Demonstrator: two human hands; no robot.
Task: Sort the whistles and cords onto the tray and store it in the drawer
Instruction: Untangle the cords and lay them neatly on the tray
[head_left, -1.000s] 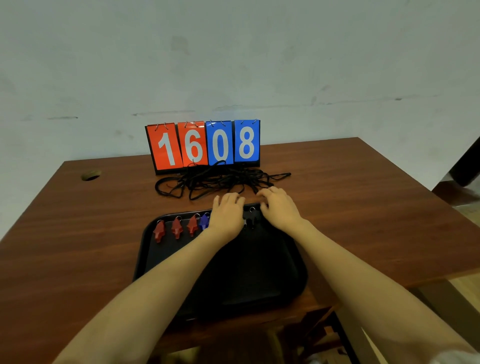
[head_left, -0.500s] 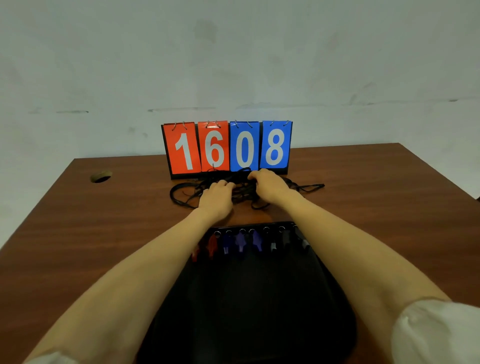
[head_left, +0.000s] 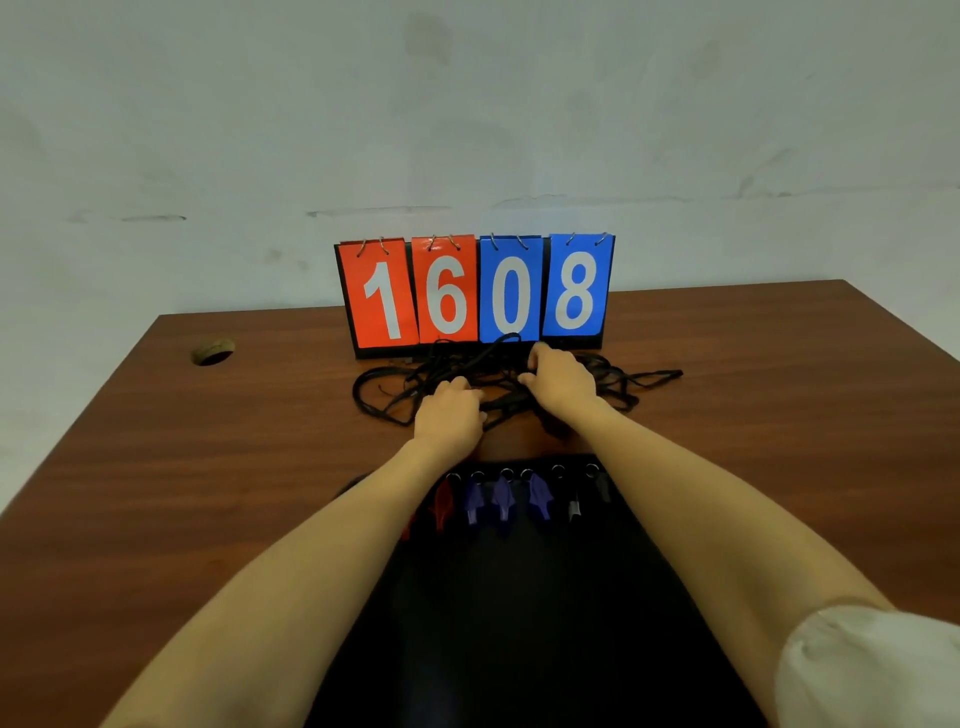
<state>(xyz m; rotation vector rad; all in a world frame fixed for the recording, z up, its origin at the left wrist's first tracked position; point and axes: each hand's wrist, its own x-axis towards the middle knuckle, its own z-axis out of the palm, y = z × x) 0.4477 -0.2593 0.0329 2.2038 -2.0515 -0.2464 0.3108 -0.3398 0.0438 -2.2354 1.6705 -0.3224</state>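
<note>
A tangle of black cords (head_left: 395, 389) lies on the brown table just in front of the score flip-board. My left hand (head_left: 449, 415) and my right hand (head_left: 561, 382) both lie on the tangle with fingers curled into the cords. A black tray (head_left: 519, 623) sits nearer me between my forearms. Along its far edge lies a row of several whistles: a red whistle (head_left: 442, 506), blue whistles (head_left: 501, 501) and dark whistles (head_left: 574, 506), each with a metal ring. My left forearm hides the row's left end.
A flip score board (head_left: 475, 293) reading 1608 stands at the back of the table (head_left: 208, 467) against the wall. A round cable hole (head_left: 213, 352) is at the far left. Bare tabletop lies to both sides of the tray.
Both hands left the tray's far edge and reached forward onto the cord tangle, and they now gather it. The view moved closer to the table.
</note>
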